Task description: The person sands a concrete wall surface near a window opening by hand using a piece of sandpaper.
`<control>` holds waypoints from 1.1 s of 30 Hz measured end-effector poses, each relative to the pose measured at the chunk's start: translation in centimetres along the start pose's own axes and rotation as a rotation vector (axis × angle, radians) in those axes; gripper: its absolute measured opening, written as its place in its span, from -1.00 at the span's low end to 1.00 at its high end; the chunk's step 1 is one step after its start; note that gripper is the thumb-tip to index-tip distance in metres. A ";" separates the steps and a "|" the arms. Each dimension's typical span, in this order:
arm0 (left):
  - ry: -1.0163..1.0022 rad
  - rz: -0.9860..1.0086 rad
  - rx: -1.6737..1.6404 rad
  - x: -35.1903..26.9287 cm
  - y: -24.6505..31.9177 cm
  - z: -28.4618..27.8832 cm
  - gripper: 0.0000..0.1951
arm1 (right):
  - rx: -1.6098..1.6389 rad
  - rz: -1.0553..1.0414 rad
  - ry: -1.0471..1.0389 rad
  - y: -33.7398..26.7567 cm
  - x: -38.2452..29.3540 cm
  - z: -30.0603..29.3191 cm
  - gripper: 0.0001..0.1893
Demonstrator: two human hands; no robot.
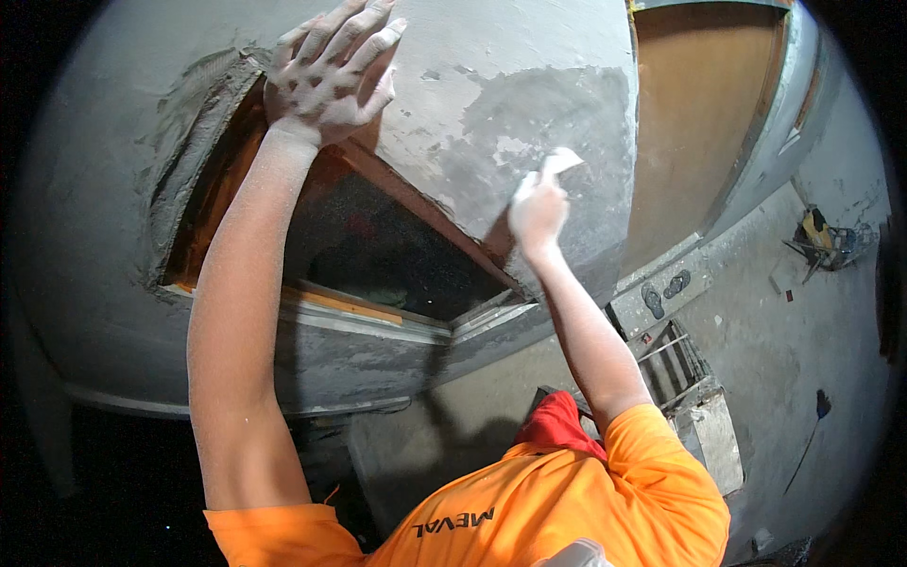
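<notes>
My left hand (329,78), coated in white dust, is spread near the top of the window opening (382,241) and appears to lean on the plastered wall (453,35). It holds nothing. Lower and to the right, my right hand (540,216) is closed around a small flat white piece (565,161). Motion blur hides whether that piece is sandpaper or a scraper. It is at a rough darker grey patch (595,106) of plaster between the window and a brown door (701,106). A reddish-brown frame edge (425,202) runs below the patch.
A slatted metal stand (669,361) is below on the right. Dark flip-flops (664,294) lie on the doorstep (687,305). Farther off are a wheelbarrow-like heap (829,237) and a long thin-handled tool (808,439) on the concrete floor (765,354). A pale ledge (354,322) lines the window's lower edge.
</notes>
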State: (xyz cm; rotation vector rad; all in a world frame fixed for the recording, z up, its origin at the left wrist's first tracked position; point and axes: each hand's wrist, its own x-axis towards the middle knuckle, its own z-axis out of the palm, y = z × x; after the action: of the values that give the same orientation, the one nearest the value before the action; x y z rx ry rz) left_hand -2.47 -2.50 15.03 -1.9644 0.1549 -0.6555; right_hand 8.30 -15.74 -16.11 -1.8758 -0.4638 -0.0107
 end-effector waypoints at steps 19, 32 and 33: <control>-0.100 -0.077 0.125 0.1 0.4 0.1 -0.45 | -0.220 -0.974 -0.179 0.5 -0.2 -0.8 -0.50; -0.069 -0.061 0.100 0.2 0.6 -0.1 -0.47 | 0.020 -0.330 0.213 -0.4 1.9 -1.8 -0.51; -0.059 -0.054 0.090 0.7 0.5 -0.1 -0.48 | -0.066 -0.544 0.123 1.0 1.7 -1.3 -0.52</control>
State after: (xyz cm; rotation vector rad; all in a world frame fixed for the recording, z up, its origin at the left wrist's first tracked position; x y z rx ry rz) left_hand -1.85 -3.11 14.89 -1.9042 0.0361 -0.6284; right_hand 10.44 -16.65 -16.22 -1.7480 -0.8822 -0.5055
